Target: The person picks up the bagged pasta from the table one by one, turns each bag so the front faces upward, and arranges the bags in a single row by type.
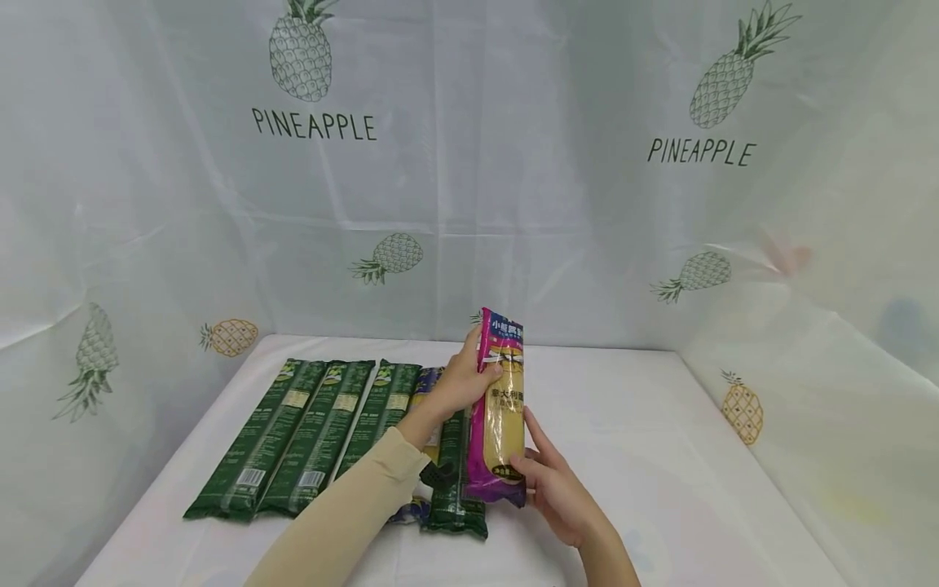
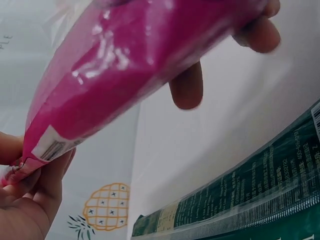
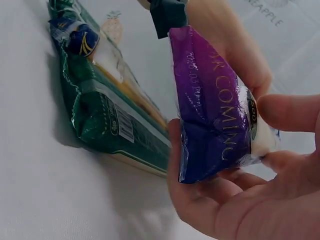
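Note:
Both hands hold up a long pack of spaghetti (image 1: 504, 408) with a magenta and purple wrapper and a yellow front. My left hand (image 1: 462, 381) grips its upper part, thumb across the front. At the lower end, my right hand (image 1: 559, 493) pinches it between the thumb in front and fingers behind. The right wrist view shows the purple bottom end (image 3: 210, 110) resting against the right fingers. In the left wrist view the magenta back (image 2: 120, 65) slants across the top. Below the left forearm lie a green pack (image 1: 456, 501) and a blue-and-yellow pack (image 1: 428, 385), partly hidden.
Three more green packs (image 1: 253, 440) lie side by side on the left of the white table (image 1: 623, 456). A white curtain (image 1: 513, 187) printed with pineapples hangs behind and along both sides. A dark strap (image 1: 438, 474) is on the left wrist.

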{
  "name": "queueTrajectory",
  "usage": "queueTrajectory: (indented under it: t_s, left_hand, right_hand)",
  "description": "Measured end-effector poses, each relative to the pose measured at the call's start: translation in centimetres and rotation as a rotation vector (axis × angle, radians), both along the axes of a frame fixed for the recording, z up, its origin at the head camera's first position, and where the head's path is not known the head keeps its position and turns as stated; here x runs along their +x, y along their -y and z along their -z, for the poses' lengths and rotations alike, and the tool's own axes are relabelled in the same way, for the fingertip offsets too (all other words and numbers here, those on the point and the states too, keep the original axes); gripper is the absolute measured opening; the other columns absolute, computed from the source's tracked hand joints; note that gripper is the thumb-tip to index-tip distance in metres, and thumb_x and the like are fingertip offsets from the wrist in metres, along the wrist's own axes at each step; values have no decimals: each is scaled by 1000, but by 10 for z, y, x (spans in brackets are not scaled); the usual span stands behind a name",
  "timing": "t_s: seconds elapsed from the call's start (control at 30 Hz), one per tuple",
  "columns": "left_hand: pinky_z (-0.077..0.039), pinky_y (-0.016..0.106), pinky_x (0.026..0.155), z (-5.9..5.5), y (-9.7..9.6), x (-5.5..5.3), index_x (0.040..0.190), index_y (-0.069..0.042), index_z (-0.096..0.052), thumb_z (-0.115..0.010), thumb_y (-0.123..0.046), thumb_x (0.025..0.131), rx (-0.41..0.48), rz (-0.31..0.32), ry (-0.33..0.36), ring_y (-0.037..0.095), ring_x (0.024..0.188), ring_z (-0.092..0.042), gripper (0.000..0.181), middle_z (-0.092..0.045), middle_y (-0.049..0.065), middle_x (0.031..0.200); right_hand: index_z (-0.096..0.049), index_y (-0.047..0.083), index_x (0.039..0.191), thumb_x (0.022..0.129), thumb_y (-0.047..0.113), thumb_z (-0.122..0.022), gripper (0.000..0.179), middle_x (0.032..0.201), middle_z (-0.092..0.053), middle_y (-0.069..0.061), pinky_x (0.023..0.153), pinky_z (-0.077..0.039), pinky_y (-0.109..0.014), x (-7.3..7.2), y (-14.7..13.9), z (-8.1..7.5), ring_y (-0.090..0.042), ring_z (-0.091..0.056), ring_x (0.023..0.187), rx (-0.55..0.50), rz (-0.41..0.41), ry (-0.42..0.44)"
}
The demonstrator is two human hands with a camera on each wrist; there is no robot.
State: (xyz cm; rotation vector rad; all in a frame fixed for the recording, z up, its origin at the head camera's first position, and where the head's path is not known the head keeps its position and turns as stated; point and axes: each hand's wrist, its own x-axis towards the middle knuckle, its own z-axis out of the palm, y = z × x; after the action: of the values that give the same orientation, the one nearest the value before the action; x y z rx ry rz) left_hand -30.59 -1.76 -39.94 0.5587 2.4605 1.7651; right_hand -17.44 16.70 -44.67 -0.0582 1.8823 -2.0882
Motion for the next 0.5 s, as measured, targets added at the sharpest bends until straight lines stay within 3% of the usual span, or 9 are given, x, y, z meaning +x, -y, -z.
queueTrajectory:
  t_s: [0.23, 0.4, 0.5]
  left_hand:
    - [-58, 57, 93, -2, -1, -1, 173, -28, -4, -64, -23, 107, -4, -16, 15, 37, 112, -71, 89, -60, 27, 144]
    - [-58, 57, 91, -2, 1, -4, 173, -26, -2, -66, -28, 105, -55, -59, 12, 38, 112, -69, 93, -60, 27, 143]
    - [-58, 58, 91, -1, 3, -5, 173, -24, -3, -66, -32, 105, -119, -68, -27, 40, 113, -69, 93, -60, 28, 145]
  right_hand:
    - [-10, 43, 171, 108, 20, -63, 85, 155, -43, -28, 95, -59, -40, 1, 6, 4, -27, -65, 120, -27, 49, -86]
    - [-19, 41, 170, 106, 12, -66, 84, 143, -52, -25, 91, -60, -35, 2, 13, 4, -26, -65, 113, 61, 137, -161]
    - [-22, 41, 170, 105, 9, -68, 86, 139, -54, -22, 90, -61, -34, 3, 15, 5, -27, -65, 112, 97, 177, -186]
